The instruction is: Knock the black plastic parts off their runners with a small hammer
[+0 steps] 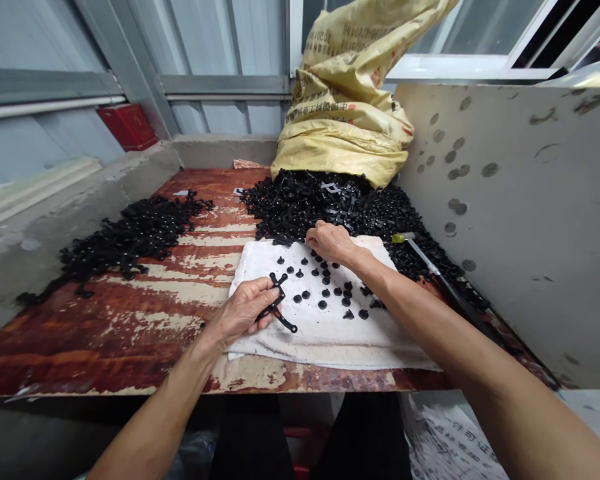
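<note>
My left hand is closed around a black jointed bracket, whose thin arms with round ends stick out past the fingers. It is held just above the left part of a folded white towel. My right hand reaches to the towel's far edge, fingers bent down at the front of a big heap of black parts. What its fingertips hold, if anything, is hidden. Several small black round pieces with short stems lie scattered over the towel between my hands.
A yellow woven sack stands behind the heap. Another pile of black jointed parts lies at the left. A tool with a yellow-green end rests on the right. A pale board walls the right side; a red box sits back left.
</note>
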Motion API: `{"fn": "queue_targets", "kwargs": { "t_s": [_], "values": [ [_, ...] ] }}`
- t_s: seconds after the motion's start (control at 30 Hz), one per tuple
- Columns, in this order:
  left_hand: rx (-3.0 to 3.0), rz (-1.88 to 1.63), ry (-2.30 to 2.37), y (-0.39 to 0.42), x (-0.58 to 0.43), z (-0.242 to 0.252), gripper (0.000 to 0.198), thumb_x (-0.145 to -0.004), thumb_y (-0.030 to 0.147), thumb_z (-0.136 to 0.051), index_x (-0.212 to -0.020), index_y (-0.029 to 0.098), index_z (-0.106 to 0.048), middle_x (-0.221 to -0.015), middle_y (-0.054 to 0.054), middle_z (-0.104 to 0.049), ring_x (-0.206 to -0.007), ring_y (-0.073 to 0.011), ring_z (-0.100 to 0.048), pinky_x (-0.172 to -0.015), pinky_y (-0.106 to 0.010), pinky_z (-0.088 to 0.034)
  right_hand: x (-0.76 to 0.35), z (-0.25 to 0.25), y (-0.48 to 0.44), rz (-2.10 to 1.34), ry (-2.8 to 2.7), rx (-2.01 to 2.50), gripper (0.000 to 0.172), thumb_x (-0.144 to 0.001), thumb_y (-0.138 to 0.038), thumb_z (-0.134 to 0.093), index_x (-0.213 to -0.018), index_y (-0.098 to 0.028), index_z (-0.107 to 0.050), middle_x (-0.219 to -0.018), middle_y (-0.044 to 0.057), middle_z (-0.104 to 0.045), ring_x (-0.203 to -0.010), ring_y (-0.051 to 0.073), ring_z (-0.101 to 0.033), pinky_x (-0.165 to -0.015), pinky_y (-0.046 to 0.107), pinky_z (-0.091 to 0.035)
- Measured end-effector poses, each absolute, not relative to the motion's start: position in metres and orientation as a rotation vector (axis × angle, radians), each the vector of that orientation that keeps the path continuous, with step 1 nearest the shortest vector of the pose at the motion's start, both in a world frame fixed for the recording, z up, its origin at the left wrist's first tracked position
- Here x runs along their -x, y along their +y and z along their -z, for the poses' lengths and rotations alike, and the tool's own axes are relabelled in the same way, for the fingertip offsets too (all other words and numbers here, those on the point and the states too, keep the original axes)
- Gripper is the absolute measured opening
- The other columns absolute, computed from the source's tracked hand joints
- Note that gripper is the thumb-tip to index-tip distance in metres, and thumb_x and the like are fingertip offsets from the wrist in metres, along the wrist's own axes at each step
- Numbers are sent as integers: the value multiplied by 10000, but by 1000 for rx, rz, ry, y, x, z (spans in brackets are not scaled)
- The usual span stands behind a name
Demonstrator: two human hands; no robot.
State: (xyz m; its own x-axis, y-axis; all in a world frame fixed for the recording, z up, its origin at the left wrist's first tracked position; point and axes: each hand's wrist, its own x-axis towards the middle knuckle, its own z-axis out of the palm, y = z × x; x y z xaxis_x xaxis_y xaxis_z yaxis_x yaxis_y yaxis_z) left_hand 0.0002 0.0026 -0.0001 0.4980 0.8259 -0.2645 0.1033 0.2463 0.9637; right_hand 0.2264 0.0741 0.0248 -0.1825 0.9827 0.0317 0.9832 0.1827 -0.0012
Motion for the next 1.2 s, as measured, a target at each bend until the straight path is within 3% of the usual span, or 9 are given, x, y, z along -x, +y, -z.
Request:
{"fn": "queue_targets", "kwargs": {
  "t_s": [0.47,0.6,0.67,0.8,1.0,1.2],
  "values": [
    [-1250,-616,983,3,-3,-4,429,-677,510,-735,-715,146,-513,-626,12,-596,-329,6,-374,-287,-109,-183,-228,-32,73,102,-2311,1984,351,-928,-352,-602,-1230,-174,-587,-1241,94,-605,-1042,228,-623,-870,454,-534],
    [-1248,-616,988,2,-5,-5,443,-643,505,-764,-708,139,-523,-625,8,-600,-332,6,-377,-285,-105,-181,-268,-43,47,99,-2233,2019,203,-964,-249,-494,-1044,-170,-662,-1075,83,-666,-929,198,-630,-772,331,-495],
    [-1247,-626,989,2,-6,-5,432,-648,496,-765,-707,137,-531,-617,8,-596,-329,4,-372,-284,-107,-179,-287,-46,25,59,-2246,2016,244,-943,-171,-440,-935,-177,-684,-959,70,-689,-849,186,-627,-698,276,-435],
    [-1258,-628,992,3,-5,-3,402,-676,474,-754,-708,133,-545,-618,6,-597,-322,4,-360,-282,-113,-184,-305,-38,-21,-37,-2313,1984,170,-894,-212,-529,-910,-192,-697,-890,43,-699,-750,161,-619,-635,246,-386],
    [-1282,-634,987,4,-2,0,410,-700,493,-741,-720,132,-548,-601,14,-593,-336,5,-367,-297,-100,-193,-304,-16,-50,23,-2227,1979,259,-949,-209,-447,-1111,-178,-646,-1031,103,-663,-826,193,-614,-693,283,-391],
    [-1273,-627,1041,3,-4,-2,390,-681,481,-749,-728,146,-555,-575,9,-589,-330,-5,-345,-299,-112,-187,-303,-13,-61,64,-2243,1947,170,-903,-171,-524,-997,-173,-667,-1007,103,-649,-926,226,-589,-736,309,-375]
  ]
}}
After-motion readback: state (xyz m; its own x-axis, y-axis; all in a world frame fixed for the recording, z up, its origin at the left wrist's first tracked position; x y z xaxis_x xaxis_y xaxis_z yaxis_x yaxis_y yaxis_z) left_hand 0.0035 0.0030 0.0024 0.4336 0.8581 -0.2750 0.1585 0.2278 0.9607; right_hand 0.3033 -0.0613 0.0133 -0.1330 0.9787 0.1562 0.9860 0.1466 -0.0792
